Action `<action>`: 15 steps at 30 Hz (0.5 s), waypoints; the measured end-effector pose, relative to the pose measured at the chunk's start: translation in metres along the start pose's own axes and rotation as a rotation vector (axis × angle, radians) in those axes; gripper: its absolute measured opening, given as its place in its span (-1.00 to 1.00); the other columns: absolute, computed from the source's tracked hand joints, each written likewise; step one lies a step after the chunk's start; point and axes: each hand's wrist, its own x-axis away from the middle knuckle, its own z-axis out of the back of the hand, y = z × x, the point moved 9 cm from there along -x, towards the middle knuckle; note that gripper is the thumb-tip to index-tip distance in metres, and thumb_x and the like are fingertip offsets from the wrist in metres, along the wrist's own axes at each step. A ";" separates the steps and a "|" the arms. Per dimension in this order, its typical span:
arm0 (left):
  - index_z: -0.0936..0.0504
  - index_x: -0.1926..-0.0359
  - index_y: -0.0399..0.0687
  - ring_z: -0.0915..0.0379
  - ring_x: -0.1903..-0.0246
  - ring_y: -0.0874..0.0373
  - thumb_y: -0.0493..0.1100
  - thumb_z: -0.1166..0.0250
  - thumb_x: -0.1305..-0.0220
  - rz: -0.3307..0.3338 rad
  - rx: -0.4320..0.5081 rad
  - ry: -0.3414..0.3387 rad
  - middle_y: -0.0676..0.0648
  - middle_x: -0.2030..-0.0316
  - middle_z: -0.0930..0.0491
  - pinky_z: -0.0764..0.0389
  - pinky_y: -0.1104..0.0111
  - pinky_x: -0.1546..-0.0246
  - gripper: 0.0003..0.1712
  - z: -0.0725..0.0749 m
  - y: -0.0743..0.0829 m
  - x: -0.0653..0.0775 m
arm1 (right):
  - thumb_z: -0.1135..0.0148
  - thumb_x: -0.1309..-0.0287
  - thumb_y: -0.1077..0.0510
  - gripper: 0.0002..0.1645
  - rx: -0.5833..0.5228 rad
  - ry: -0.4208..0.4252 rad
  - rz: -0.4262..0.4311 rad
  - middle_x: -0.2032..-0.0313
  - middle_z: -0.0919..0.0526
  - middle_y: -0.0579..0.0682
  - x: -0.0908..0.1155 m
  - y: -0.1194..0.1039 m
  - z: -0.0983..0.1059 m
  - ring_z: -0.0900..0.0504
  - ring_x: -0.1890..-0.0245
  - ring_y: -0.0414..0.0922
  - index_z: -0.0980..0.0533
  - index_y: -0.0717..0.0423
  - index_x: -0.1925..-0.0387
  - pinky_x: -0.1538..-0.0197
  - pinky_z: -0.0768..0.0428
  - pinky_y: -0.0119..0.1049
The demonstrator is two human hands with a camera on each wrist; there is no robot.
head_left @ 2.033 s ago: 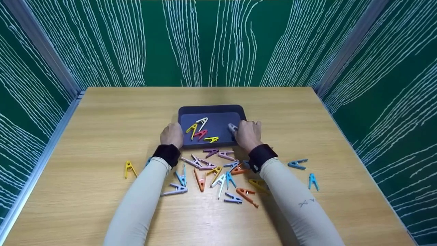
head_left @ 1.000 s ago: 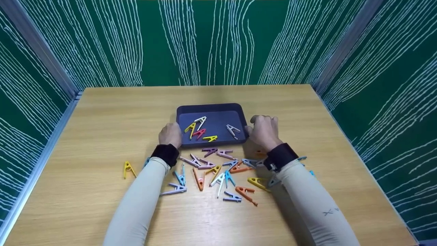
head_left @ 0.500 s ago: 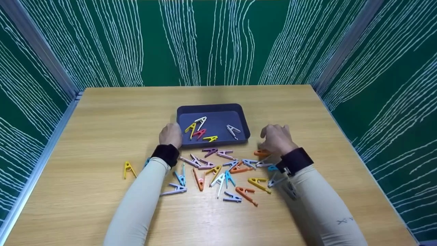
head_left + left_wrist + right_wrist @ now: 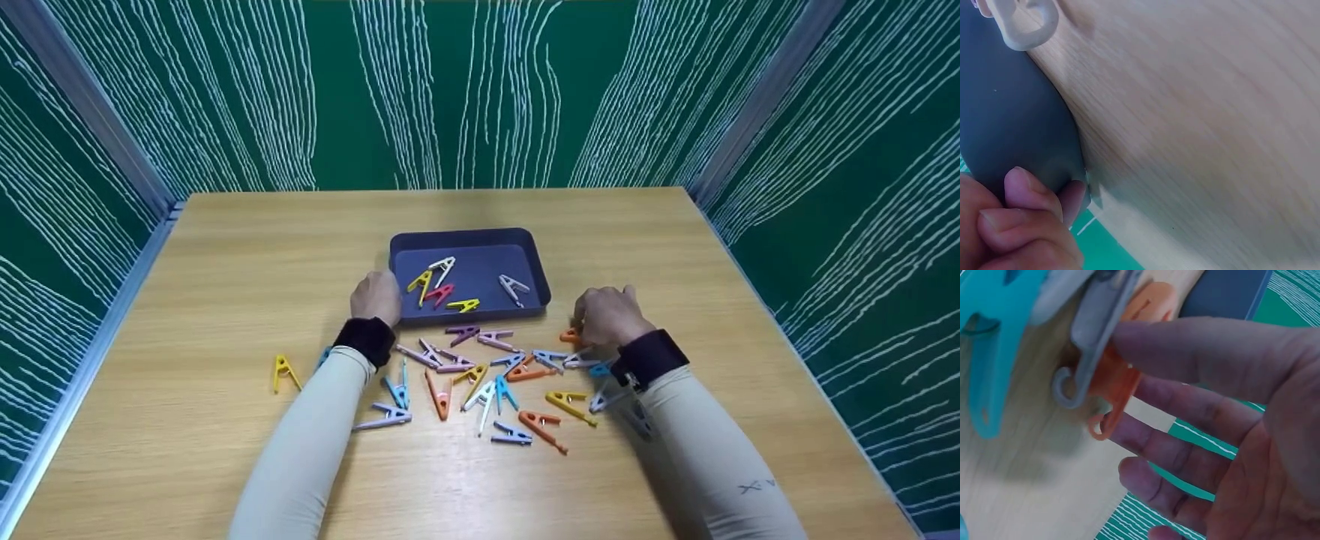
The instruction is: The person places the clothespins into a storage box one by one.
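Note:
My left hand (image 4: 376,295) holds the left side of a dark tray (image 4: 469,238); in the left wrist view its curled fingers (image 4: 1030,225) grip the tray wall (image 4: 1022,112). Inside the tray lie white (image 4: 442,268), yellow (image 4: 420,286), red (image 4: 440,294) and pale grey (image 4: 513,289) clothes pegs. Right of the tray, my right hand (image 4: 611,315) reaches down over an orange clothes peg (image 4: 570,335). In the right wrist view, the thumb (image 4: 1185,351) and fingers pinch this orange peg (image 4: 1120,388) from both sides. A grey peg (image 4: 1098,332) overlaps its near side.
Many-coloured clothes pegs lie loose in front of the tray, including a purple peg (image 4: 463,331), a yellow peg (image 4: 570,406) and an orange peg (image 4: 543,429). Another yellow peg (image 4: 283,370) lies far left. Green walls with white lines enclose the wooden table (image 4: 300,232).
My right hand has let go of the pale grey peg in the tray, moved right and towards me, and come down onto the orange peg. My left hand has stayed on the tray.

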 end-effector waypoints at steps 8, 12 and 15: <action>-0.59 0.42 -0.23 -0.52 0.39 -0.11 -0.32 0.04 -0.12 -0.010 -0.006 0.017 -0.26 0.38 -0.58 -0.50 0.09 0.43 -0.75 0.000 0.000 -0.001 | -0.44 0.53 0.11 -0.74 0.011 0.040 -0.016 0.58 -0.55 -0.21 0.000 0.007 0.000 -0.42 0.48 -0.07 -0.61 -0.09 0.57 0.32 -0.08 -0.10; -0.59 0.42 -0.23 -0.52 0.40 -0.10 -0.32 0.04 -0.12 -0.011 0.001 0.016 -0.26 0.39 -0.58 -0.49 0.10 0.43 -0.75 0.000 0.000 -0.001 | -0.42 0.47 0.15 -0.78 0.006 0.046 -0.018 0.59 -0.54 -0.20 0.000 0.009 0.000 -0.41 0.49 -0.07 -0.60 -0.08 0.57 0.31 -0.07 -0.09; -0.59 0.41 -0.23 -0.52 0.39 -0.10 -0.31 0.04 -0.12 -0.007 0.003 0.010 -0.25 0.38 -0.58 -0.49 0.10 0.42 -0.75 -0.001 0.000 -0.001 | -0.41 0.43 0.15 -0.82 0.008 0.035 -0.024 0.59 -0.54 -0.20 0.000 0.009 -0.001 -0.41 0.50 -0.08 -0.59 -0.09 0.60 0.30 -0.08 -0.09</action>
